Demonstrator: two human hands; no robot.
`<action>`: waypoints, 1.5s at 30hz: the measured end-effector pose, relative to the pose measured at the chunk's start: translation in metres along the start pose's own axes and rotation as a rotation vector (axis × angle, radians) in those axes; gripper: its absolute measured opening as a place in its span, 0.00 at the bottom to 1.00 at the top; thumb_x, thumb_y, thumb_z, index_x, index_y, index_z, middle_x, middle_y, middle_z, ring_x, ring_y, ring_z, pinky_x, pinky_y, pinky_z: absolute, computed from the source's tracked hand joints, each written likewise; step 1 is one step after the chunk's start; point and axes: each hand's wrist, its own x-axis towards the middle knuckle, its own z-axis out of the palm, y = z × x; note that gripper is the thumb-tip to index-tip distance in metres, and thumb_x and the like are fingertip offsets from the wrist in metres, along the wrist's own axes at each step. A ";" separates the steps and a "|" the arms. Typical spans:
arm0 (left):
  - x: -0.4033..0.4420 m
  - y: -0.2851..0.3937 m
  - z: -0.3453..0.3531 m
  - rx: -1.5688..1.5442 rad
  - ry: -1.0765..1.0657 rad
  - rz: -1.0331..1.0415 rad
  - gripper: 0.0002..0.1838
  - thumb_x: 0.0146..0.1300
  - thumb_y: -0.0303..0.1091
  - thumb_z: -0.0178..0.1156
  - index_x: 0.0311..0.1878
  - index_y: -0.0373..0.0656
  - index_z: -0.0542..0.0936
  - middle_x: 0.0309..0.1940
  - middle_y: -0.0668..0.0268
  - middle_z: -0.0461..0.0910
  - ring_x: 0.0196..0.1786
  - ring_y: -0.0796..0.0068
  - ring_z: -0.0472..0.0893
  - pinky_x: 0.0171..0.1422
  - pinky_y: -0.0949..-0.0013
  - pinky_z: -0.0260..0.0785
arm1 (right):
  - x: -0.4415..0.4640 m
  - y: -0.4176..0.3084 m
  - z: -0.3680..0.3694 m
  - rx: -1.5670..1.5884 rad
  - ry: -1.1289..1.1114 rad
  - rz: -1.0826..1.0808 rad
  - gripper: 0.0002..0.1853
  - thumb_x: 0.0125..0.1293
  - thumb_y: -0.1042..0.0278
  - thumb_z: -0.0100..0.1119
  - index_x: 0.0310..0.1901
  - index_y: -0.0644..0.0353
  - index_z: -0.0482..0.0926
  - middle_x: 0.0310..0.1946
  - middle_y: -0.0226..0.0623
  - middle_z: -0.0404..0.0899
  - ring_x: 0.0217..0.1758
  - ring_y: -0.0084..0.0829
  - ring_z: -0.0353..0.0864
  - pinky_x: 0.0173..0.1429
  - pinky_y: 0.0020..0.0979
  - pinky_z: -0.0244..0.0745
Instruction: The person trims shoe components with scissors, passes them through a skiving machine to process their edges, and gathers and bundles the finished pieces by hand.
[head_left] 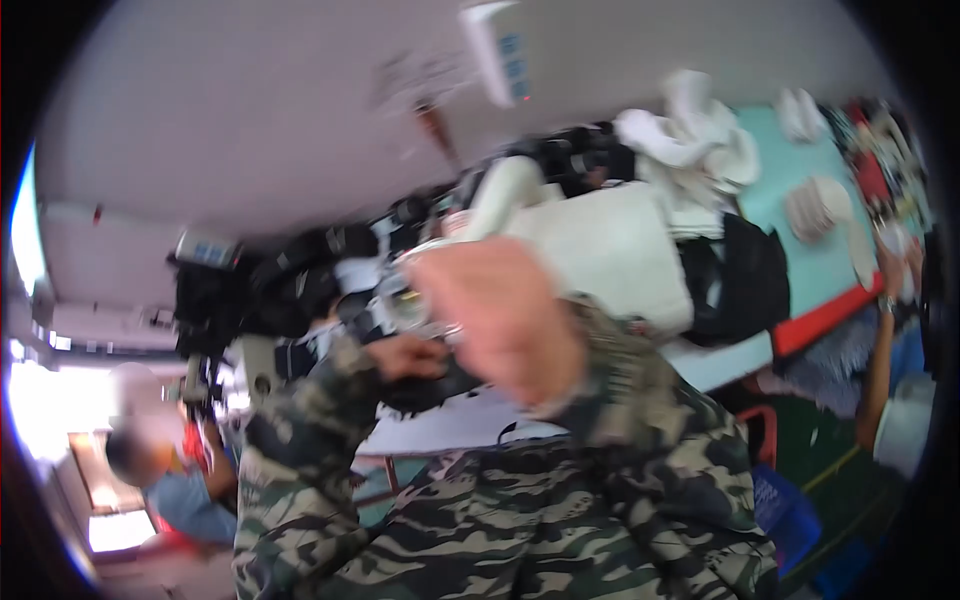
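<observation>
My left hand (pixel 408 356) is low over the white table (pixel 465 418), its fingers curled at a dark piece of material (pixel 430 388) whose kind I cannot make out. My right hand (pixel 500 315) is raised close to the camera, smeared by motion, and its fingers cannot be told apart. Just left of it is a blurred, pale, round-edged thing (pixel 405 303). Camouflage-patterned sleeves cover both my arms.
Behind my hands lie a large white sheet-like piece (pixel 600 250), black bundles (pixel 300 270) and white padded pieces (pixel 690 140). A co-worker's arm (pixel 880 350) reaches in at right; another person (pixel 190 490) is at left. A blue crate (pixel 783 515) stands low right.
</observation>
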 end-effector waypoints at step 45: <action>0.045 0.045 0.022 0.611 0.587 0.324 0.09 0.61 0.38 0.53 0.35 0.42 0.77 0.26 0.58 0.78 0.30 0.60 0.78 0.39 0.59 0.69 | -0.110 0.063 -0.026 0.037 0.015 1.070 0.14 0.54 0.67 0.63 0.37 0.70 0.78 0.26 0.42 0.81 0.26 0.24 0.78 0.31 0.26 0.72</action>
